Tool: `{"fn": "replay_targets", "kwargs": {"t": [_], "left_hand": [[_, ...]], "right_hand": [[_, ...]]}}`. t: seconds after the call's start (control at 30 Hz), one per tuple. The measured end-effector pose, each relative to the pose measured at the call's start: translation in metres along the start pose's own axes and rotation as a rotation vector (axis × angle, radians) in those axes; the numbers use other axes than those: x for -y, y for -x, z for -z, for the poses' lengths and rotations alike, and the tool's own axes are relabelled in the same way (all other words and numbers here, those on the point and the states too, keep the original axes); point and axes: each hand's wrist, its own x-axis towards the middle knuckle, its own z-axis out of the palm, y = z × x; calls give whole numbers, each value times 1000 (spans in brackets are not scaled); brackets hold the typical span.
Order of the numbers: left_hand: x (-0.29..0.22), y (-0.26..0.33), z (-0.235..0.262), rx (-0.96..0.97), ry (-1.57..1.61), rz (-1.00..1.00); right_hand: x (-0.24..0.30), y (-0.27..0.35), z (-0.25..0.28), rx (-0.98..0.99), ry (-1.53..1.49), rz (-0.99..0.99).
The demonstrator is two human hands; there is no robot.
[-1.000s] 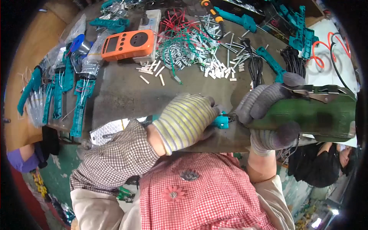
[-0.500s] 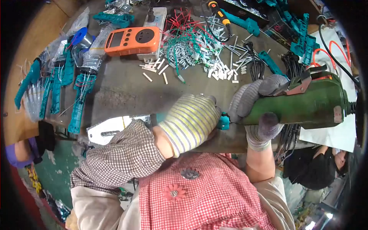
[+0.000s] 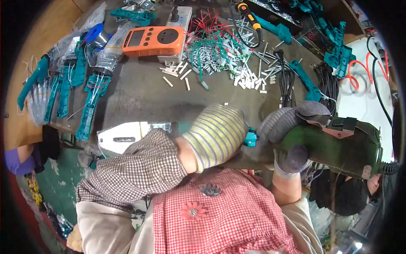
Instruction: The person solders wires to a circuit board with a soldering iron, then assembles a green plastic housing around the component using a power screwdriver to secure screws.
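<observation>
My left hand [image 3: 218,135], in a yellow and grey striped glove, is closed over a teal plastic tool housing [image 3: 250,138] lying at the table's near edge. Its end sticks out to the right of the fist; the rest is mostly covered. To the left of that hand, a white slotted plate [image 3: 123,139] lies partly beneath my checked sleeve. My right hand [image 3: 292,131], gloved in grey, grips a green electric screwdriver [image 3: 334,146] with a metal lever on top. Its front end points left toward the teal housing; my fingers hide the tip.
An orange multimeter [image 3: 153,41] stands at the back. Beside it is a heap of white sleeves, screws [image 3: 207,59] and red and green wires. Teal housings [image 3: 94,106] lie left. Black cables [image 3: 286,82] and a white sheet [image 3: 363,93] are right.
The screwdriver has tilted, its rear end dropping, and its front has drawn slightly away from the teal housing. My left hand keeps its grip. The whole view has shifted a little.
</observation>
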Motion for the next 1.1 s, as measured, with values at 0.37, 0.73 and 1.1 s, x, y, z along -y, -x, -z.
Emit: {"fn": "replay_targets", "kwargs": {"t": [0.37,0.73,1.1], "left_hand": [[1,-8,3,132,-25,45],[-1,-4,-3,75,-37,57],[9,-44,-4,-136,-56,217]], "right_hand": [[8,-4,-8,-4,-102,20],[2,6,4,158,-276,-36],[55,-55,-8,712,-215,229]]}}
